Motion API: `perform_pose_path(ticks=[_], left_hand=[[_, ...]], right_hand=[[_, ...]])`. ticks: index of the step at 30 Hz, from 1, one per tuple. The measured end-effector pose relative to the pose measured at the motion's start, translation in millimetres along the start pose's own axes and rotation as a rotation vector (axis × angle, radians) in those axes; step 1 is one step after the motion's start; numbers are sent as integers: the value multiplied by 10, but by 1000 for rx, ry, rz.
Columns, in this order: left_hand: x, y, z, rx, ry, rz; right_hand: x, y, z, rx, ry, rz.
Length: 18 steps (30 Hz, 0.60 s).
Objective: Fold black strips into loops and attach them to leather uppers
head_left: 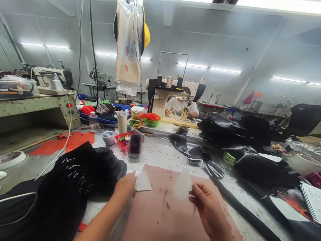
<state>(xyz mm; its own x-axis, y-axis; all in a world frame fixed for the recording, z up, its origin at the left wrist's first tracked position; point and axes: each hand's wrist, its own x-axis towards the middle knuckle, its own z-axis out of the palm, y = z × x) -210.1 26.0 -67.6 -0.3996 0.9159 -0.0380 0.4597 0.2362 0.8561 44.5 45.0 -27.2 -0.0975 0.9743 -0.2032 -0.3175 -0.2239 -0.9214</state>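
Observation:
Over a pinkish-brown board [157, 214], my right hand [207, 202] pinches the right edge of a thin, translucent whitish piece [183, 185] between thumb and fingers. My left hand [127, 185] is at the board's upper left, closed at the left edge of a small white four-sided piece [143, 181]; its fingertips are partly hidden. Just left of that hand lies a large fanned stack of black pieces [97, 167]. A clear plastic tub [134, 156] stands beyond the board, its contents blurred out.
A red basket [121, 144], a tumbler [122, 123] and a bottle [94, 122] stand further back. Behind them is a sewing machine [160, 100], with a person [182, 107] seated beyond it. Black leather-like pieces [260, 164] and a spiral notebook [311, 197] lie on the right.

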Motion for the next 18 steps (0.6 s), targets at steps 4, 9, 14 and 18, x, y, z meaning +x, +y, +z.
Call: perform_pose_path(ticks=[4, 9, 14, 18], left_hand=[[-308, 271, 92, 64, -8, 223], [-715, 527, 279, 108, -124, 551], [-710, 511, 268, 72, -142, 492], [-681, 506, 233, 45, -151, 442]], right_hand=[[-38, 203, 181, -32, -23, 17], [-99, 537, 367, -2, -185, 3], [-122, 608, 352, -12, -265, -24], [-120, 580, 326, -65, -253, -76]])
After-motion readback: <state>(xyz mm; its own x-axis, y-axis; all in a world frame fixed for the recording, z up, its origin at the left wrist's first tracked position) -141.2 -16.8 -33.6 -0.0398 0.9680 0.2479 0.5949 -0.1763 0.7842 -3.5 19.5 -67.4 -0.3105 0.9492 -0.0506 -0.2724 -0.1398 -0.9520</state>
